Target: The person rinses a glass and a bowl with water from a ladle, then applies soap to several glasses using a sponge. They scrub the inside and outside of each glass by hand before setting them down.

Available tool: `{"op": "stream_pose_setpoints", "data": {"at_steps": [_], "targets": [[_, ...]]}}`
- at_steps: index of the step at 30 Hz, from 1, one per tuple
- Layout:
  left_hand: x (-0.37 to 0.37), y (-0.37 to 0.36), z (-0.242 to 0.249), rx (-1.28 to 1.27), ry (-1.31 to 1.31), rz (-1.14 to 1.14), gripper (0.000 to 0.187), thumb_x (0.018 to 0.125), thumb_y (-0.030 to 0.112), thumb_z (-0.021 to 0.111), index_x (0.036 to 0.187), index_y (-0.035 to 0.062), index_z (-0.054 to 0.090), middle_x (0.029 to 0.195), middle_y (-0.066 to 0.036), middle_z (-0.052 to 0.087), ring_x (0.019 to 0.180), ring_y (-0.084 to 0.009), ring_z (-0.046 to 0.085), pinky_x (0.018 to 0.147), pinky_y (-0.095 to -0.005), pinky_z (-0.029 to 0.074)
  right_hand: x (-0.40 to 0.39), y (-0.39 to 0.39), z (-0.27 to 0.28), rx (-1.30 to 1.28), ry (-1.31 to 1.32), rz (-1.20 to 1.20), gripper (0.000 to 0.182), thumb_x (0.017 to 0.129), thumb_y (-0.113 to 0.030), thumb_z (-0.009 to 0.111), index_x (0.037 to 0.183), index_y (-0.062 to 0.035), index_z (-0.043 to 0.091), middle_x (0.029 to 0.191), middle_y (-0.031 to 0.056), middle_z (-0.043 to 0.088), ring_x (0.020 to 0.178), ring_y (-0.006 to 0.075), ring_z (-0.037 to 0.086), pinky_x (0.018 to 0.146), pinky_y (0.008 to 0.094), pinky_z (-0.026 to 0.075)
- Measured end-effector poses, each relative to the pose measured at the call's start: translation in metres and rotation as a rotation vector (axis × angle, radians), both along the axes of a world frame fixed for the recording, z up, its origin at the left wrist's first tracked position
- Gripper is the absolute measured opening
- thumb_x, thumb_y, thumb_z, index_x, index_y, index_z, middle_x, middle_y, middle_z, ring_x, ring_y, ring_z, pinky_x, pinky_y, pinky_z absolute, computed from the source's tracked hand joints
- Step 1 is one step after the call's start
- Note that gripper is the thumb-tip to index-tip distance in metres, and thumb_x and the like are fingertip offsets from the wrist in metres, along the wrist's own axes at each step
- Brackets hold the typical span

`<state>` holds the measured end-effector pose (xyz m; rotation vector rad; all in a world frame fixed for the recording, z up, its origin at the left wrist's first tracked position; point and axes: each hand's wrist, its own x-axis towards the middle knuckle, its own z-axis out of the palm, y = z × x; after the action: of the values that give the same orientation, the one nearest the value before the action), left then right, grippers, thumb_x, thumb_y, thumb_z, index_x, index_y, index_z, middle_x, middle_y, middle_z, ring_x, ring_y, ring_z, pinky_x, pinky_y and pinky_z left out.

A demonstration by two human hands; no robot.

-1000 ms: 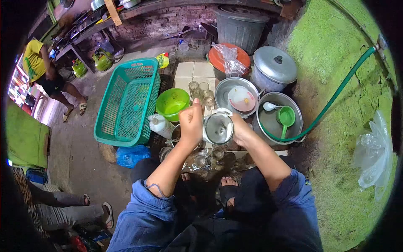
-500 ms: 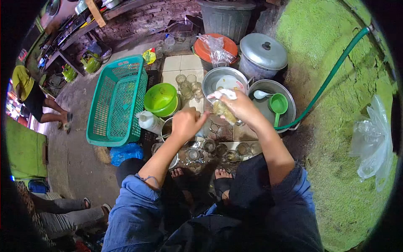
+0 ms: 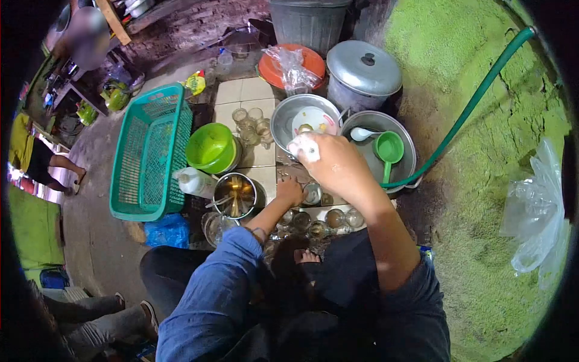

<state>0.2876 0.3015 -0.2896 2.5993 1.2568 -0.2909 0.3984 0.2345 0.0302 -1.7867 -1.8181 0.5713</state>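
Lowered since the earlier frame, the person's left hand [image 3: 291, 192] now reaches down with its fingers loosely spread beside a clear drinking glass [image 3: 312, 193]; contact cannot be told. Foam-covered, the right hand [image 3: 329, 160] is curled closed around what is probably a yellowish sponge [image 3: 306, 128], mostly hidden, above the near rim of a round silver metal basin [image 3: 281, 128]. More clear glasses [image 3: 319, 228] stand near the feet.

Palm of the right hand [image 3: 332, 163] hidden beneath its back, grey bin [image 3: 306, 29] cut off by the top edge
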Motion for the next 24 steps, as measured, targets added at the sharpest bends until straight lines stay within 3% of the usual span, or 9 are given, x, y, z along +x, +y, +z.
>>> {"op": "stream_pose_setpoints", "data": {"at_steps": [4, 6, 8, 11, 13, 17, 19, 23, 24], "targets": [[0.029, 0.005, -0.067, -0.213, -0.254, 0.142, 0.053, 0.088, 0.046, 0.044, 0.115, 0.0033, 0.059, 0.131, -0.019, 0.043, 0.121, -0.0355, 0.040, 0.098, -0.0494, 0.035, 0.007, 0.006, -0.008, 0.002, -0.016, 0.005, 0.028, 0.083, -0.024, 0.055, 0.099, -0.0025, 0.062, 0.094, 0.0202, 0.063, 0.090, 0.0379, 0.059, 0.079, 0.0434, 0.046], [0.050, 0.003, -0.081, -0.349, -0.042, 0.197, 0.054, 0.089, 0.046, 0.042, 0.117, 0.0025, 0.058, 0.136, -0.021, 0.038, 0.125, -0.0392, 0.035, 0.101, -0.0494, 0.032, 0.009, 0.008, -0.006, -0.034, -0.075, -0.009, 0.028, 0.083, -0.025, 0.056, 0.100, -0.0030, 0.062, 0.095, 0.0198, 0.063, 0.089, 0.0377, 0.059, 0.079, 0.0431, 0.046], [0.066, 0.001, -0.163, -0.262, -0.100, 0.086, 0.054, 0.090, 0.044, 0.040, 0.119, 0.0012, 0.056, 0.142, -0.022, 0.029, 0.130, -0.0405, 0.029, 0.105, -0.0504, 0.027, 0.009, 0.009, -0.005, -0.073, -0.135, -0.023, 0.029, 0.083, -0.025, 0.056, 0.101, -0.0035, 0.062, 0.096, 0.0193, 0.063, 0.089, 0.0375, 0.059, 0.079, 0.0428, 0.046], [0.084, -0.005, -0.179, -0.339, -0.173, 0.287, 0.053, 0.089, 0.042, 0.042, 0.119, 0.0007, 0.055, 0.140, -0.022, 0.033, 0.129, -0.0406, 0.029, 0.104, -0.0490, 0.027, 0.007, 0.007, -0.016, -0.151, -0.219, -0.023, 0.028, 0.083, -0.025, 0.058, 0.103, -0.0056, 0.062, 0.098, 0.0175, 0.063, 0.088, 0.0354, 0.060, 0.079, 0.0420, 0.047], [0.097, -0.006, -0.175, -0.400, -0.231, 0.348, 0.052, 0.088, 0.041, 0.043, 0.120, 0.0008, 0.054, 0.137, -0.022, 0.035, 0.126, -0.0405, 0.032, 0.102, -0.0481, 0.029, 0.010, 0.001, -0.036, 0.318, -0.359, 0.000, 0.030, 0.078, -0.027, 0.063, 0.103, -0.0103, 0.062, 0.088, 0.0127, 0.064, 0.078, 0.0288, 0.064, 0.069, 0.0400, 0.050], [0.120, 0.001, -0.174, -0.532, -0.347, 0.373, 0.053, 0.086, 0.039, 0.046, 0.122, 0.0009, 0.051, 0.133, -0.022, 0.040, 0.121, -0.0404, 0.037, 0.098, -0.0461, 0.033, 0.014, 0.007, -0.043, 0.325, -0.268, 0.017, 0.031, 0.076, -0.029, 0.066, 0.100, -0.0096, 0.064, 0.082, 0.0124, 0.063, 0.072, 0.0268, 0.064, 0.063, 0.0386, 0.050], [0.124, 0.009, -0.178, -0.618, -0.385, 0.357, 0.053, 0.086, 0.038, 0.048, 0.123, 0.0010, 0.050, 0.130, -0.022, 0.042, 0.118, -0.0403, 0.040, 0.095, -0.0451, 0.035, 0.010, 0.009, -0.036, 0.118, -0.253, 0.045, 0.030, 0.077, -0.028, 0.066, 0.098, -0.0079, 0.064, 0.082, 0.0135, 0.063, 0.070, 0.0284, 0.064, 0.061, 0.0396, 0.050], [0.096, 0.033, -0.184, -0.887, -0.232, 0.115, 0.055, 0.084, 0.037, 0.051, 0.125, 0.0012, 0.047, 0.126, -0.023, 0.047, 0.112, -0.0402, 0.046, 0.091, -0.0431, 0.040, 0.002, 0.014, -0.030, 0.058, -0.281, 0.080, 0.028, 0.080, -0.029, 0.063, 0.099, -0.0080, 0.064, 0.081, 0.0143, 0.063, 0.070, 0.0299, 0.064, 0.061, 0.0403, 0.051], [0.081, 0.044, -0.189, -0.934, -0.155, 0.028, 0.055, 0.083, 0.036, 0.052, 0.126, 0.0012, 0.047, 0.124, -0.023, 0.049, 0.111, -0.0401, 0.048, 0.090, -0.0426, 0.041, 0.000, 0.015, -0.025, -0.023, -0.247, 0.082, 0.025, 0.082, -0.027, 0.060, 0.100, -0.0091, 0.064, 0.089, 0.0133, 0.064, 0.078, 0.0302, 0.063, 0.069, 0.0391, 0.051]]}}
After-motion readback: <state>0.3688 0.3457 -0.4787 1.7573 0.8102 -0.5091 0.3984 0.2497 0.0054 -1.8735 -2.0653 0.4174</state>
